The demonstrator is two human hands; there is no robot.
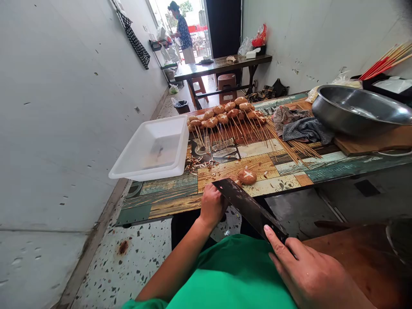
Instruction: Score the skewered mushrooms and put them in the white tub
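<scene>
My right hand (309,268) is closed round the handle of a dark cleaver (249,206), its index finger stretched along the blade. The blade slants up to the left, its far end beside my left hand (212,206). That hand is closed at the table's near edge; the blade covers part of its fingers. A brown mushroom (235,180) shows in part behind the blade at my left fingers. Just right of it, on the table, lies another mushroom (247,177) with a pale cross cut in its cap.
Skewered mushrooms (222,118) are heaped at the back, with loose sticks (296,148) to their right. A white plastic tub (148,171) stands left beside mushroom scraps (199,165). Cloths (305,128) and a steel bowl (360,111) sit at right. A person (184,34) stands by the doorway.
</scene>
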